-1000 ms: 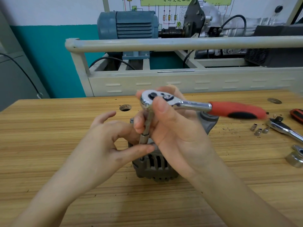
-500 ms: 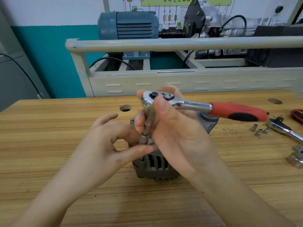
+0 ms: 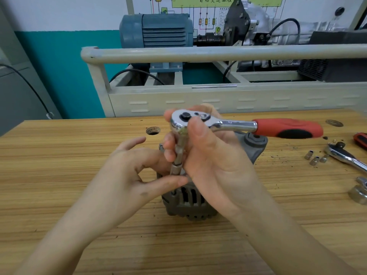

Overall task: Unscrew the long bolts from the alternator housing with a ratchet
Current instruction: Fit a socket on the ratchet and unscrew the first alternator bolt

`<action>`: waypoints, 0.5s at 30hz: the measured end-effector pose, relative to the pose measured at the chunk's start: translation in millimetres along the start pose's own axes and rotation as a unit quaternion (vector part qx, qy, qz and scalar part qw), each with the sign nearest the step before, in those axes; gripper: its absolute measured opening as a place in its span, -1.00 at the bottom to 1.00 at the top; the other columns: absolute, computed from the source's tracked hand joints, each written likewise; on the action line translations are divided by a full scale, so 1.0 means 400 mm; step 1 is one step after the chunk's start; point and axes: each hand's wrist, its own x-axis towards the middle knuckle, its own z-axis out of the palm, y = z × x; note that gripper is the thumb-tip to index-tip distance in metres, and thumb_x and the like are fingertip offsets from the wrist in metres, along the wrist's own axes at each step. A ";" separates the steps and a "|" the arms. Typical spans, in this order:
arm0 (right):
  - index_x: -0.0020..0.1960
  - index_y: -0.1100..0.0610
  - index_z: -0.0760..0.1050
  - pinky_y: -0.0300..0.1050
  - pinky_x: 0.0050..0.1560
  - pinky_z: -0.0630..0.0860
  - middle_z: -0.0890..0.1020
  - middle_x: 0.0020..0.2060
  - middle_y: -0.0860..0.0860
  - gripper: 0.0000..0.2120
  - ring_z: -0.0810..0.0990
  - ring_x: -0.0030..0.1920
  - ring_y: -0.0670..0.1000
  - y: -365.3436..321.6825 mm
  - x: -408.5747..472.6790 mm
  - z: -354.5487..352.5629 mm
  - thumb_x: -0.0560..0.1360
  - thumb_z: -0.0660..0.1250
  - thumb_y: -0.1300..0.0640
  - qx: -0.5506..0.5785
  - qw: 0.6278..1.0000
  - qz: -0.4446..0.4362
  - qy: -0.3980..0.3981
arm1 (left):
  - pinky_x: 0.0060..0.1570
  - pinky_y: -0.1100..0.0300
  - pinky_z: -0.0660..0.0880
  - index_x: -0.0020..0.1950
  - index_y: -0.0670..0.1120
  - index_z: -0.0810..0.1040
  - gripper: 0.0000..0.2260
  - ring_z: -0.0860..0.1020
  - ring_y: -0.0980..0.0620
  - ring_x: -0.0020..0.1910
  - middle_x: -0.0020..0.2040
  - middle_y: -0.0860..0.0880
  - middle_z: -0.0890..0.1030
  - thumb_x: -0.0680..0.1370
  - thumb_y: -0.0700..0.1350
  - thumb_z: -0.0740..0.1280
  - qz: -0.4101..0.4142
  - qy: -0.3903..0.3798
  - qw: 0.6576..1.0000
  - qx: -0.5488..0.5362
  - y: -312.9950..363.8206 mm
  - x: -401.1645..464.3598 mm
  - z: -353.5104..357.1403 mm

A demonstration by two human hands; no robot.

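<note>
Reaching in from the near edge, two bare forearms meet over a grey cast alternator housing standing on a wood-grain counter. The left hand steadies things: its thumb lies against the base of a slim steel extension bar, its other fingers loosely curled behind. The right hand curls its fingers and thumb round the chromed head of a ratchet, whose red and black rubber handle juts to the right, unheld. The bar drops from that head toward a long bolt at the housing's left rim; the bolt itself is hidden. Judging by this grip, the bolt is being spun loose at the head, so keeping the bar upright and the socket fully seated matters most. The housing is ribbed, with dark slotted vents. Farther right lie three small sockets and a second ratchet. Beyond the counter stands a cream frame with a blue finned motor.
</note>
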 end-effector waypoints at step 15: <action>-0.14 0.14 0.50 -0.26 -0.33 0.50 0.61 -0.24 0.01 -0.70 0.56 -0.33 -0.09 0.003 0.000 0.001 0.20 0.42 0.02 -0.004 1.000 -0.003 0.004 | 0.14 0.63 0.13 -0.31 0.06 0.63 -0.69 0.42 0.56 -0.06 -0.08 0.30 0.58 0.22 0.25 0.26 -0.017 -0.009 1.000 -0.013 0.003 -0.002 -0.004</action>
